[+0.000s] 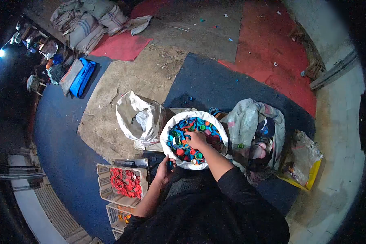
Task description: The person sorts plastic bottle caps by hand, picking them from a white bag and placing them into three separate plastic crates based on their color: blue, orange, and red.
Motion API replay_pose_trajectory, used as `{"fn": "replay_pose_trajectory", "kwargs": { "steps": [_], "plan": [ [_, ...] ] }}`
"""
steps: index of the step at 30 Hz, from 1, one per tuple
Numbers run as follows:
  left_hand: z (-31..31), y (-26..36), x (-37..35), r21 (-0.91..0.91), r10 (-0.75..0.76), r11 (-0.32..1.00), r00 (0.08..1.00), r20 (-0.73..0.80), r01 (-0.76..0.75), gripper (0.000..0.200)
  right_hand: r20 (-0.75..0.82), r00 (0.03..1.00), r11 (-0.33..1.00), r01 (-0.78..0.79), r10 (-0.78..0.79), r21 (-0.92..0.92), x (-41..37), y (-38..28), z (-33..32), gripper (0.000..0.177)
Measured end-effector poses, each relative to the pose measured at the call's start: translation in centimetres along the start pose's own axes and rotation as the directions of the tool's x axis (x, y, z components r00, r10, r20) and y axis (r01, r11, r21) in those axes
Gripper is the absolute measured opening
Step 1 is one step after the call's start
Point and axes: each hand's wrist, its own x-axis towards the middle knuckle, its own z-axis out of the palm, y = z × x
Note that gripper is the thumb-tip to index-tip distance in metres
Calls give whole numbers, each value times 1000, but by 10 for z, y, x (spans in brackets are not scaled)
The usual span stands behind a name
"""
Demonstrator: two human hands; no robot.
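A white woven sack with a rolled rim stands in front of me, filled with plastic bottle caps in blue, green, red and orange. My right hand reaches in over the caps, its fingers pinched together at their surface; what lies between the fingertips is hidden. Beside the sack's near left rim is my left hand, its fingers curled around a small dark cap.
To the left stands an open white sack. A crate of red caps is stacked over another crate at lower left. On the right are a grey sack and a yellow-edged bag.
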Motion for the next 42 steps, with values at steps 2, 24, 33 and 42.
{"fn": "replay_pose_trajectory", "kwargs": {
  "steps": [2,24,33,42],
  "plan": [
    [3,1,-2,-52,-31,998,999,17,32,37,-35,999,999,35,-36,-18,-4,3,3,32],
    [-18,20,10,-10,-122,992,978,172,126,40,-77,996,844,5,43,536,-96,-51,-57,32],
    [24,38,2,70,-189,982,944,272,176,39,107,894,56,-145,436,988,-131,-26,-29,38],
    [27,43,22,78,-255,967,887,386,244,41,-100,858,122,44,504,992,-136,-42,-43,33]
  ]
}}
